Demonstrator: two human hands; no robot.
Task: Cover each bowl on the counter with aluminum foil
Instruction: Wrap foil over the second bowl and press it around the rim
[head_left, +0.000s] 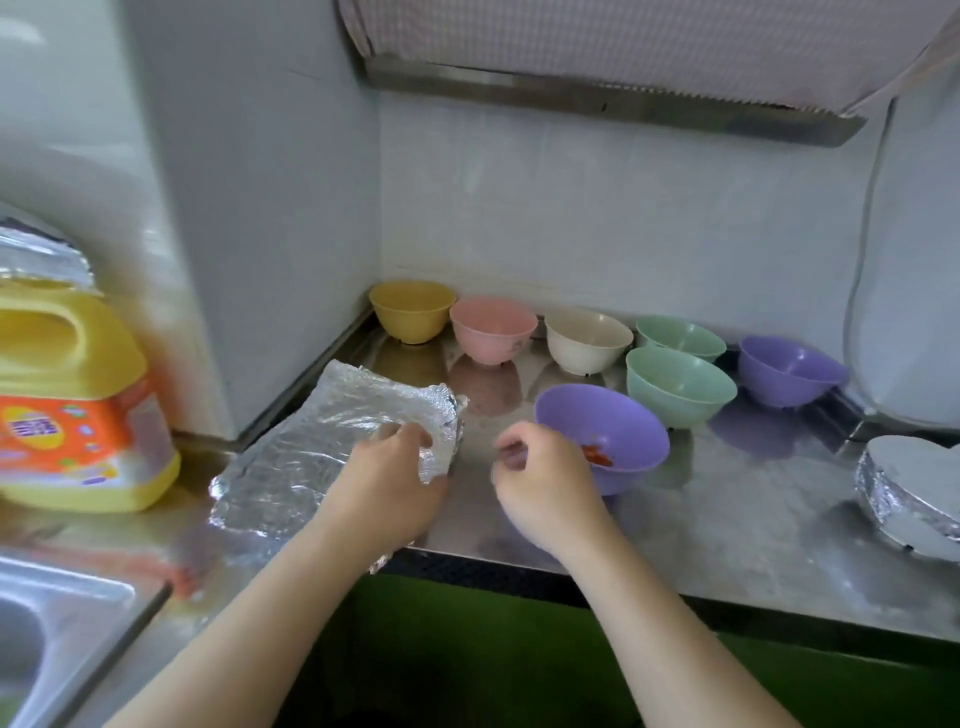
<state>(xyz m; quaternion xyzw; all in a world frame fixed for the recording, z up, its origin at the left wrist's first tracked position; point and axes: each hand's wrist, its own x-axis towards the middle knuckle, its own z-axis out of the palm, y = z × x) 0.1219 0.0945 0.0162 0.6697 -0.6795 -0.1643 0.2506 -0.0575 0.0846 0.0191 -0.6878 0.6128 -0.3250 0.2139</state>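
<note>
Foil sheet (322, 447) lies under your left hand (395, 483), long axis running away leftward; its fingers pinch the far corner. Your right hand (540, 493), loosely curled, holds nothing beside the purple bowl (618, 431).

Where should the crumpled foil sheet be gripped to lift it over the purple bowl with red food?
Probably by its two near-right corners. The foil sheet lies flat and crinkled on the steel counter, its raised right edge already pinched by the left hand. The right hand, holding nothing, could pinch the curled front corner overhanging the counter edge, coming from the front, then carry it right to the purple bowl.
</note>
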